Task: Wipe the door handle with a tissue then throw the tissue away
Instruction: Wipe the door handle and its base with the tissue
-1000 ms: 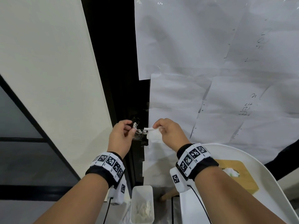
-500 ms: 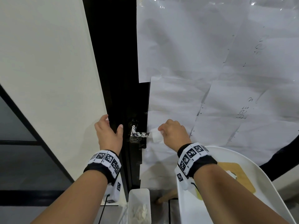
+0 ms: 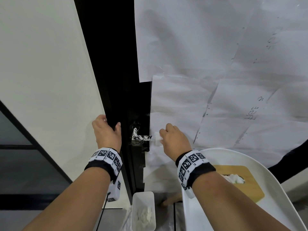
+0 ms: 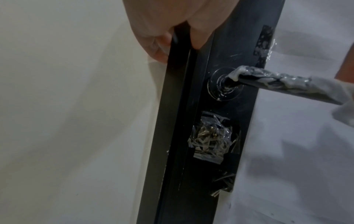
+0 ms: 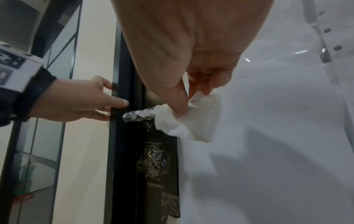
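Note:
A black door handle [image 3: 140, 137] smeared with white paste juts right from the dark door [image 3: 116, 64]; it also shows in the left wrist view as the handle [image 4: 277, 80] and in the right wrist view as the handle [image 5: 138, 116]. My right hand [image 3: 173, 139] pinches a white tissue [image 3: 156, 139] wrapped over the handle's free end; the tissue [image 5: 184, 121] bunches below my thumb. My left hand [image 3: 106, 130] grips the door's left edge, thumb on the front face, fingers [image 4: 159, 45] behind.
White paper sheets [image 3: 216, 64] cover the door panel to the right. A small white bin [image 3: 143, 212] holding used tissues stands on the floor below the handle. A white chair [image 3: 258, 164] with a wooden tissue box [image 3: 240, 180] sits at the lower right. A cream wall [image 3: 41, 64] is to the left.
My left hand left the handle's base and took hold of the door's edge. My right hand slid the tissue rightward along the handle to its end.

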